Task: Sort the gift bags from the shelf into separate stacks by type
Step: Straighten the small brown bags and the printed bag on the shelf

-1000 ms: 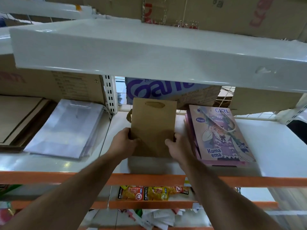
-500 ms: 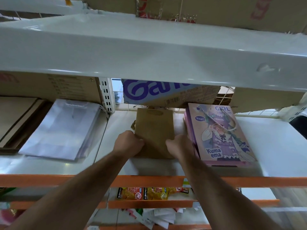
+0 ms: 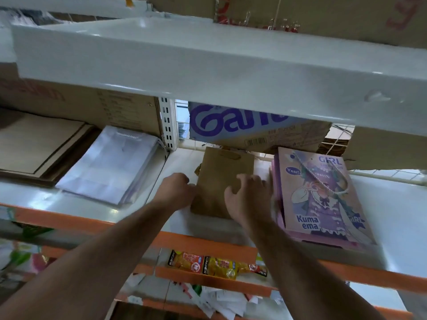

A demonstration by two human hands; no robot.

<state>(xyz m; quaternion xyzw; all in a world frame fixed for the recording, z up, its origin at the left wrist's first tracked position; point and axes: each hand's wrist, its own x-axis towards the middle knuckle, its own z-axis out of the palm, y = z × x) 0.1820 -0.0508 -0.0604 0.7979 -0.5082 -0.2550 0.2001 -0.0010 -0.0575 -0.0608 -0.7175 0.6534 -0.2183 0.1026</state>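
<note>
Your left hand curls round the left edge of the small brown bag, which lies flat on the shelf. Your right hand covers its right side; with the blur, cannot tell if it grips. White stack lies left, purple stack right. Judged: sorting well along, brown bag unsettled.

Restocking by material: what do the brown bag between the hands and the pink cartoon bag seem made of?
Brown bag: likely matte kraft paper, plain dull tan. Pink cartoon bag: seemingly printed paperboard, smooth finish, with a twisted cord handle.
</note>
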